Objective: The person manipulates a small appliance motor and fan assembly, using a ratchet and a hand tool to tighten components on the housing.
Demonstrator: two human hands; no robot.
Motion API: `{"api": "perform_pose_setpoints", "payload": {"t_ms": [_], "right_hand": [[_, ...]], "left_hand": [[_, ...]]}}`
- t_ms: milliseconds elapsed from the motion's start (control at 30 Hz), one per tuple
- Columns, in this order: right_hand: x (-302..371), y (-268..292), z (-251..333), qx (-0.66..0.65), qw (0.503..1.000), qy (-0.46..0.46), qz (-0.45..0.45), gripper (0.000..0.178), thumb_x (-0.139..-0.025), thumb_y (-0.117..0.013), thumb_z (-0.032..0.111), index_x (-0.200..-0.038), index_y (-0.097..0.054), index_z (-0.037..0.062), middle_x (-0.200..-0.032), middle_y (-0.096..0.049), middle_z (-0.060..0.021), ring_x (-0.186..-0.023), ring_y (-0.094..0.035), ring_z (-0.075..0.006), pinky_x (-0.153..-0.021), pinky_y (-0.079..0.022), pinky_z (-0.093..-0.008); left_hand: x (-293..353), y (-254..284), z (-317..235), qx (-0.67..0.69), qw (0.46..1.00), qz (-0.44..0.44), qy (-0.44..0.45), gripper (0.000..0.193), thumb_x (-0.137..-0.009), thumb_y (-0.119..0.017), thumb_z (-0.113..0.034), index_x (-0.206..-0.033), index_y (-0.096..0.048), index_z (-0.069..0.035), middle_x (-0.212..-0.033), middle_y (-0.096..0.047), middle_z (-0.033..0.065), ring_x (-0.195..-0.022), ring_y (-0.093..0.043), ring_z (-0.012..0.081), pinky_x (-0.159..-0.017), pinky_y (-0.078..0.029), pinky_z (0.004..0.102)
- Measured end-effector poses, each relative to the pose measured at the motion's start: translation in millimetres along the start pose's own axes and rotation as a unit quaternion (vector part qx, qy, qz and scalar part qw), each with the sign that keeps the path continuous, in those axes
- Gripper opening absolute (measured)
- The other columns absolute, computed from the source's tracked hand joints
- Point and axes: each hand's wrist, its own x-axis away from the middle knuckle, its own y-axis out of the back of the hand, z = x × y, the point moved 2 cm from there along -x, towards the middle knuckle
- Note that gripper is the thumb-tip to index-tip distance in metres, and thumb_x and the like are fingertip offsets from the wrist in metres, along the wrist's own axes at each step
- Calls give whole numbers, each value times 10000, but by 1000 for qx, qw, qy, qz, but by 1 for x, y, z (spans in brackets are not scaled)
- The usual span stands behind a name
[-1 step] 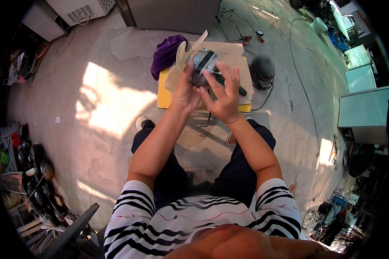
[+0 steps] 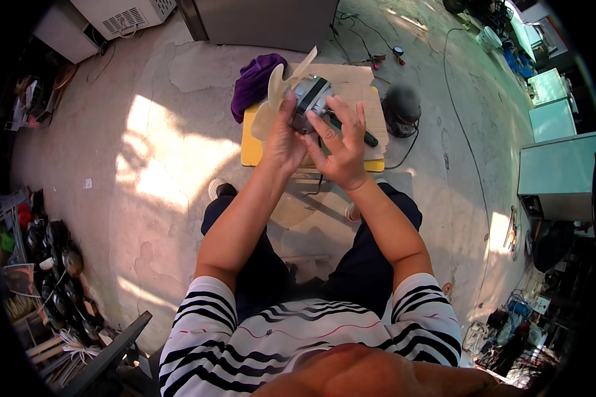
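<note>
A grey metal fan motor [image 2: 314, 94] with a dark band around it is raised over a small work surface. Cream fan blades [image 2: 276, 88] are attached at its left end. My left hand [image 2: 285, 135] grips the motor from below, thumb up beside the blades. At the motor's right end, my right hand [image 2: 343, 140] holds it with thumb and fingertips, the outer fingers spread. A dark green handle [image 2: 371, 139], perhaps a screwdriver's, lies partly behind my right hand. The far side of the motor is hidden.
Cardboard [image 2: 357, 77] covers a yellow board [image 2: 250, 149]. A purple cloth [image 2: 250, 83] lies at its left. A dark rounded object with a cord [image 2: 402, 106] stands on the floor to the right. Beyond is a large grey cabinet [image 2: 265, 23]; gauges and hoses [image 2: 379, 58] lie at the far right.
My right hand's fingers have shifted slightly left along the motor's end. The motor and my left hand look almost the same.
</note>
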Motion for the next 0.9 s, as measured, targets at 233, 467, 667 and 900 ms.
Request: {"api": "perform_pose_setpoints", "payload": {"t_ms": [233,467,667,900], "right_hand": [[2,-4,4,-24,997,-76,-4,474,-809,-742,217,-1272,-646,196,-1416,-474,-126,-1308,-464,-327,-1143,-182,-591],[4,-1,4,-16,998,-56,-9,590,-789,-763,176,-1353,-590,169,-1435,-451,-168,-1337,-429,-360,-1138,-206,-613],[2,0,1,31,997,71,10,594,-795,-752,195,-1363,-582,162,-1456,-425,-177,-1342,-418,-361,-1136,-207,-613],[4,-2,0,16,999,-17,22,598,-782,-756,190,-1354,-588,146,-1454,-429,-177,-1345,-417,-360,-1134,-203,-615]], "left_hand": [[3,-3,-3,24,1000,9,2,603,-906,-659,-506,-1301,-532,-69,-1220,-639,95,-1115,-631,215,-1004,-518,378],[5,-8,-5,28,1000,12,1,524,-910,-650,-407,-1278,-541,-50,-1200,-645,103,-1103,-630,212,-1002,-501,369],[2,-1,-4,19,1000,13,-1,503,-910,-662,-378,-1271,-544,-49,-1195,-646,102,-1091,-632,206,-1000,-497,378],[1,-1,0,-3,1000,-14,-1,597,-880,-707,-479,-1261,-550,-48,-1197,-643,97,-1083,-636,196,-984,-517,348]]}}
